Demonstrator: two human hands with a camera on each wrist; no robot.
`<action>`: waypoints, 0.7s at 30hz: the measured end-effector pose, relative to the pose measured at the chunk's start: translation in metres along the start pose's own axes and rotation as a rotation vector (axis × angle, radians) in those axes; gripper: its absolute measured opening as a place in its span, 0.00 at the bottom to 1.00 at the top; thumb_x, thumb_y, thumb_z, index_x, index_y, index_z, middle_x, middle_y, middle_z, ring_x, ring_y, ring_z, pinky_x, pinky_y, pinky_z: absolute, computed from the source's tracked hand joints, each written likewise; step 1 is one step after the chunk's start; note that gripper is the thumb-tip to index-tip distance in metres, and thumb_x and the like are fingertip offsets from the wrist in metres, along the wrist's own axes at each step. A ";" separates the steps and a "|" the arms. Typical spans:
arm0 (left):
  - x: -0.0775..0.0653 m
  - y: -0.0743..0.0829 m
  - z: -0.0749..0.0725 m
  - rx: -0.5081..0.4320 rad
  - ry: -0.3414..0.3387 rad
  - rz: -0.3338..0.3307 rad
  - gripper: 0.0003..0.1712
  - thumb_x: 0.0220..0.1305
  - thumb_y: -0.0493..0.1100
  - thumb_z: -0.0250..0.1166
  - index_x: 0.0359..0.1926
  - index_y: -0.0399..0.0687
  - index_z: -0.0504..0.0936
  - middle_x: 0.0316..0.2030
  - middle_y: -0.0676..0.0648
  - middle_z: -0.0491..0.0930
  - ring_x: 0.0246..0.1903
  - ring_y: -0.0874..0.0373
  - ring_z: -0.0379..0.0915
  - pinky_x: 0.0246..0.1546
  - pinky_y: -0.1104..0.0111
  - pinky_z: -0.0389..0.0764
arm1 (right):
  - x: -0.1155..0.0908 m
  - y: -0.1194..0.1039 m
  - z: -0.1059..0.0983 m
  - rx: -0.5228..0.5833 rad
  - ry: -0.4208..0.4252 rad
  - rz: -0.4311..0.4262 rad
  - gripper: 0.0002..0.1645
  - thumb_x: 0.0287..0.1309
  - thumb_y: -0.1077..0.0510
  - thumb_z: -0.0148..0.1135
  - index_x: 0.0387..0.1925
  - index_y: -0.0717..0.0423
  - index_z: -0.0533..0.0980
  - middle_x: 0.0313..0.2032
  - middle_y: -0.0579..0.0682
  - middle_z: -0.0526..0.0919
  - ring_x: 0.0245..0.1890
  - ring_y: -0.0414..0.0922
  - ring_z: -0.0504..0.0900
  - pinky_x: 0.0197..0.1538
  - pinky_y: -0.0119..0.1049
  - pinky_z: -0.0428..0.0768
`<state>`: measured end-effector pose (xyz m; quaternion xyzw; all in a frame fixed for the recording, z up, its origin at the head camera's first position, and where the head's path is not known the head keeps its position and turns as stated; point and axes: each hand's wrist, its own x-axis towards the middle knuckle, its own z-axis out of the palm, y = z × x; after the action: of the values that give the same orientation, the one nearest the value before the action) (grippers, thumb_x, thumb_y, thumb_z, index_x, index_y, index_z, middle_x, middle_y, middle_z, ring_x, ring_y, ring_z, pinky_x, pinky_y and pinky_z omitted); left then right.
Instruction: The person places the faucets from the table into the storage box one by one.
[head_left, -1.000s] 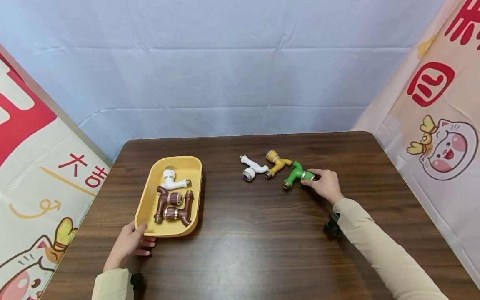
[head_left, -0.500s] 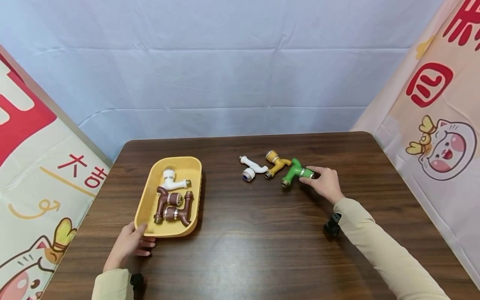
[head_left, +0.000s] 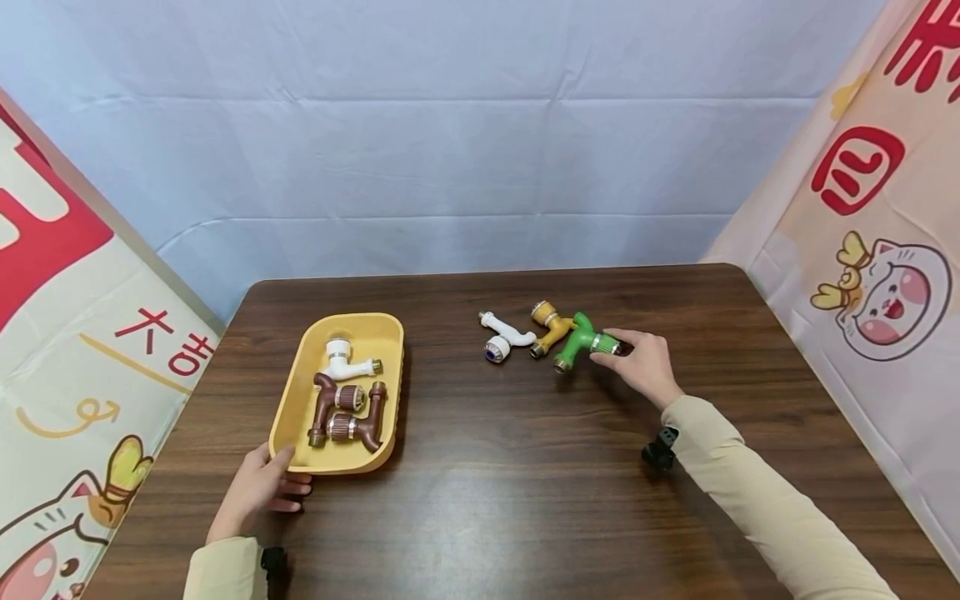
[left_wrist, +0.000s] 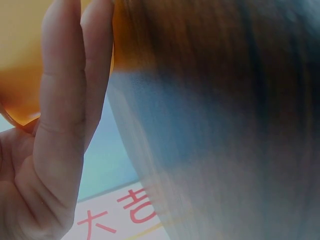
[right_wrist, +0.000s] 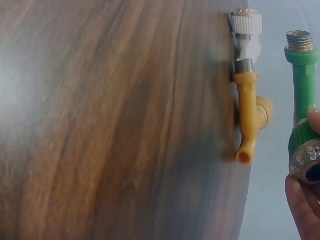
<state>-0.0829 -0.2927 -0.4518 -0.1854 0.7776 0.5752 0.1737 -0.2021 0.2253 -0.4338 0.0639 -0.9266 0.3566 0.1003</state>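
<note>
Tray rim: A light press should steady it without tipping; my left hand hooks its thumb over the near-left corner of the rounded yellow plastic tray, other fingers extended outside, the cream-sleeved left forearm coming from the near edge.
Tray load: Two brown plastic taps with ribbed knobs lie nearer, a white plastic tap with a threaded metal end farther; a jolt could shift them.
Right arm: The cream-sleeved right forearm slants in from the near right, reaching far and left.
Green tap: My right hand pinches the ribbed knob of the green plastic tap with a threaded metal end, seemingly raised off the brown wooden desk, right of centre. Held by one end, it could swivel, so I want a firm pinch.
Far neighbours: The yellow tap with a ribbed knob lies close on the left, the white tap with a blue-centred knob farther left; height would avoid snagging either.
</note>
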 end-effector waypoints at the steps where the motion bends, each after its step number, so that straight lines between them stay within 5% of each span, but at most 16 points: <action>1: 0.000 0.000 0.000 -0.001 0.000 0.001 0.25 0.72 0.44 0.39 0.60 0.27 0.52 0.27 0.41 0.79 0.27 0.50 0.79 0.24 0.58 0.81 | 0.000 -0.001 0.000 0.003 0.001 -0.004 0.29 0.44 0.54 0.71 0.48 0.66 0.76 0.32 0.61 0.81 0.26 0.48 0.77 0.27 0.37 0.74; 21: 0.001 0.000 0.000 0.000 -0.001 0.012 0.24 0.71 0.43 0.39 0.59 0.26 0.53 0.27 0.40 0.79 0.27 0.50 0.79 0.24 0.58 0.81 | 0.004 -0.028 0.002 0.038 0.011 -0.021 0.28 0.42 0.55 0.72 0.47 0.62 0.77 0.34 0.59 0.82 0.27 0.48 0.78 0.28 0.38 0.76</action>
<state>-0.0836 -0.2930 -0.4520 -0.1805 0.7786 0.5762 0.1708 -0.2011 0.2028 -0.4162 0.0738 -0.9183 0.3736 0.1079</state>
